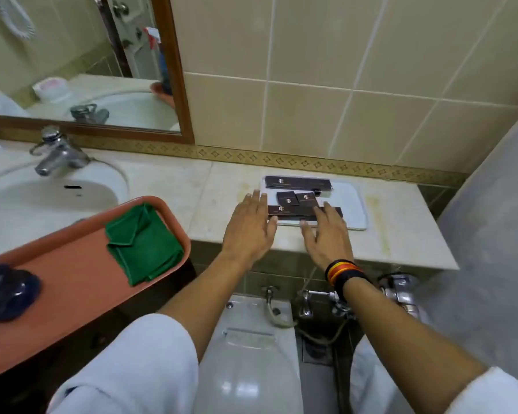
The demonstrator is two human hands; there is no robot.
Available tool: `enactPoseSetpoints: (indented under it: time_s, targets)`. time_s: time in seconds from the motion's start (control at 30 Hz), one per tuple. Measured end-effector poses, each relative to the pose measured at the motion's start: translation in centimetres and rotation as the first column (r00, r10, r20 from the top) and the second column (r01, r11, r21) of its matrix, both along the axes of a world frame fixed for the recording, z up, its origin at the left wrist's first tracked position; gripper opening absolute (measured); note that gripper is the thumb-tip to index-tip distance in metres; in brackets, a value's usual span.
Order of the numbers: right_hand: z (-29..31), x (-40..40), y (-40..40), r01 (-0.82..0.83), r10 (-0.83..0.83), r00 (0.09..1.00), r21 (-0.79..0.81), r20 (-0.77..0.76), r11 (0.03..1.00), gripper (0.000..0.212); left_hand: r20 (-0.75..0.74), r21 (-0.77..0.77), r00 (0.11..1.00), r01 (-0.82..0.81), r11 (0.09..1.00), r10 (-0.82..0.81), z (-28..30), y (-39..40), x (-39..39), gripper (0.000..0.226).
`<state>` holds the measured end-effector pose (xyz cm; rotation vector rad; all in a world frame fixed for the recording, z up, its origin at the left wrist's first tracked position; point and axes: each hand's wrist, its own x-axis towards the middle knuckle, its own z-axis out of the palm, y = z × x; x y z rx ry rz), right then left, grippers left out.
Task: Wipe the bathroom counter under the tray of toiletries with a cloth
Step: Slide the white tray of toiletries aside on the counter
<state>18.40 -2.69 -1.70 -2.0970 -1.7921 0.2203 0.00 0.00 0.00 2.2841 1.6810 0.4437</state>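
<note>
A white rectangular tray (352,209) lies on the beige marble counter (174,186), carrying several dark toiletry boxes (298,182). My left hand (248,228) hovers flat with fingers spread at the tray's front left corner. My right hand (326,237), with a striped wristband, reaches flat over the tray's front edge, fingertips at the nearest dark box. Neither hand holds anything. A folded green cloth (142,243) rests on an orange plastic tray (72,282) to the left.
A white sink (42,198) with a chrome tap (57,153) sits at the left, below a wood-framed mirror (174,70). A dark blue object (6,291) lies on the orange tray. A toilet (248,354) and chrome valves (305,303) stand below the counter. A grey wall (491,234) closes the right.
</note>
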Motion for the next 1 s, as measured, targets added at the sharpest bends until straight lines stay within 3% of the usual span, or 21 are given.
enactPoseSetpoints:
  time_s: [0.07, 0.17, 0.23, 0.37, 0.6, 0.73, 0.8, 0.9, 1.0]
  targets:
    - [0.1, 2.1, 0.7, 0.177, -0.176, 0.980, -0.001, -0.097, 0.984, 0.054, 0.214, -0.070, 0.971, -0.098, 0.993, 0.111, -0.5, 0.8, 0.7, 0.059]
    - [0.5, 5.8, 2.4, 0.359, -0.366, 0.927, -0.091, -0.081, 0.929, 0.043, 0.424, -0.292, 0.836, -0.238, 0.926, 0.349, 0.4, 2.0, 2.5, 0.050]
    - [0.6, 7.6, 3.8, 0.410, -0.424, 0.903, -0.150, -0.074, 0.900, 0.038, 0.454, -0.432, 0.755, -0.277, 0.858, 0.472, 1.1, 3.3, 4.0, 0.054]
    - [0.3, 10.5, 6.8, 0.462, -0.489, 0.863, -0.195, -0.125, 0.865, 0.029, 0.436, -0.499, 0.700, -0.335, 0.799, 0.566, 0.2, 5.5, 5.2, 0.055]
    - [0.7, 14.6, 6.7, 0.467, -0.551, 0.700, -0.292, -0.454, 0.835, 0.023, 0.469, -0.523, 0.538, -0.471, 0.711, 0.701, -0.6, 8.4, 7.5, 0.054]
    - [0.5, 16.0, 0.9, 0.492, -0.583, 0.470, -0.352, -0.663, 0.796, 0.024, 0.458, -0.501, 0.582, -0.456, 0.736, 0.672, 0.9, 9.2, 10.7, 0.062]
    - [0.5, 17.5, -2.0, 0.502, -0.582, 0.320, -0.387, -0.747, 0.773, 0.032, 0.457, -0.464, 0.664, -0.390, 0.795, 0.592, 2.0, 9.4, 13.7, 0.063]
    - [1.0, 20.4, -5.1, 0.522, -0.527, 0.080, -0.415, -0.846, 0.745, 0.028, 0.448, -0.407, 0.777, -0.264, 0.875, 0.443, 3.3, 9.5, 19.9, 0.057]
    - [1.4, 23.0, -7.5, 0.584, -0.433, -0.042, -0.374, -0.900, 0.721, 0.032, 0.454, -0.387, 0.820, -0.171, 0.906, 0.349, 3.3, 9.5, 26.1, 0.054]
